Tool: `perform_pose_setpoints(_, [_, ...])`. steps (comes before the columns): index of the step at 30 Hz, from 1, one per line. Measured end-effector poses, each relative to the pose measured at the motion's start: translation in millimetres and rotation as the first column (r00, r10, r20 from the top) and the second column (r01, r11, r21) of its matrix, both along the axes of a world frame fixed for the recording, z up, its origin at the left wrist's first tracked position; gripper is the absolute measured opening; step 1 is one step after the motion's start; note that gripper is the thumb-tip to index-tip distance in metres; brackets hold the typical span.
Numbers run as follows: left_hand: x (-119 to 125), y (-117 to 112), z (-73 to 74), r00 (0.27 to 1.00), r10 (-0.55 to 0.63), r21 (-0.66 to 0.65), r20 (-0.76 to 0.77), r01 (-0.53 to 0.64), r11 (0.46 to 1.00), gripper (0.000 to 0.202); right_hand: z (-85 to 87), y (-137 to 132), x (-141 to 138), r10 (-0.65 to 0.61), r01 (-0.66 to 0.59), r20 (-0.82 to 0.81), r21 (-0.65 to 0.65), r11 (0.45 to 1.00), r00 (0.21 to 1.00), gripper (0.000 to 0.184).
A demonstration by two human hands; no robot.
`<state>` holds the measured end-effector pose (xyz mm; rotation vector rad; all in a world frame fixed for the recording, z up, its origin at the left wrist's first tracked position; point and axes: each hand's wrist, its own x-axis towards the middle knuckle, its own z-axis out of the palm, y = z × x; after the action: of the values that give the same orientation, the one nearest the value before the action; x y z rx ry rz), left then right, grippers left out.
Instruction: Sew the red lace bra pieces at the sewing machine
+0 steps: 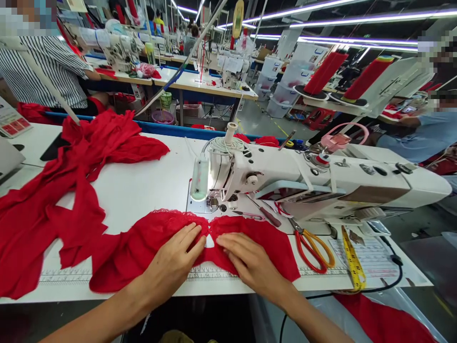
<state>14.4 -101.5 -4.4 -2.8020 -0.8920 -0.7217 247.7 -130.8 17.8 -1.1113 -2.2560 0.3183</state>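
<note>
In the head view, a red cloth piece of two curved panels with scalloped lace trim (219, 257) lies spread on the white surface (143, 181), just in front of the needle area of a white industrial sewing machine (271, 166). Its panels meet at a narrow join between the two hands, with a small opening below it.

The left hand (174, 255) rests on the inner part of one panel, the right hand (253, 257) on the other. On both, the fingers are stretched out and laid over the cloth, with no fold visibly pinched. With so light a hold, the thin cloth could slip or pucker; unequal pressure could skew the join or leave the lace edges uneven.

At the far left end, the piece lies against a loose heap of bright red fabric (82, 162); a pull to the right might drag some of it along. On the other side, scissors with red and yellow handles (301, 233) lie just beside the panel's edge, so a careless sideways slide could snag cloth there. A slim tool with a brown handle (270, 216) lies close behind the right panel and could catch the lace if the piece were pushed back.
</note>
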Motion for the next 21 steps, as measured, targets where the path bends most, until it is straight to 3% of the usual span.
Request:
perform_pose_setpoints(4, [4, 3, 5.9, 0.993, -0.070, -0.123, 0.092, 0.081, 0.989, 0.048, 2.4, 11, -1, -0.047, 0.047, 0.018, 0.000, 0.999, 0.999, 0.025])
perform_pose_setpoints(7, [7, 6, -3.6, 0.996, -0.070, -0.149, 0.057, 0.078, 0.986, 0.051, -1.7, 16, -6, -0.062, 0.065, 0.103, -0.020, 0.998, 0.993, 0.017])
perform_pose_setpoints(12, [2, 4, -18.4, 0.998, -0.040, -0.192, 0.038, 0.047, 0.980, 0.057, -4.6, 13, -6, -0.093, 0.099, 0.196, -0.023, 0.995, 0.976, 0.027])
perform_pose_setpoints(15, [2, 2, -7.4, 0.995, -0.035, -0.192, 0.097, 0.053, 0.980, 0.050, 0.8, 13, -4, -0.070, 0.075, 0.194, -0.020, 0.997, 0.979, 0.027])
perform_pose_setpoints(18, [6, 4, 9.0, 0.964, 0.012, -0.204, 0.265, 0.044, 0.978, 0.037, 6.5, 16, -5, -0.096, 0.097, 0.065, -0.007, 0.995, 0.993, 0.023])
perform_pose_setpoints(21, [11, 9, 12.1, 0.956, 0.039, -0.207, 0.290, 0.023, 0.978, 0.023, 6.0, 20, -10, -0.132, 0.132, -0.005, 0.014, 0.991, 0.991, 0.023])
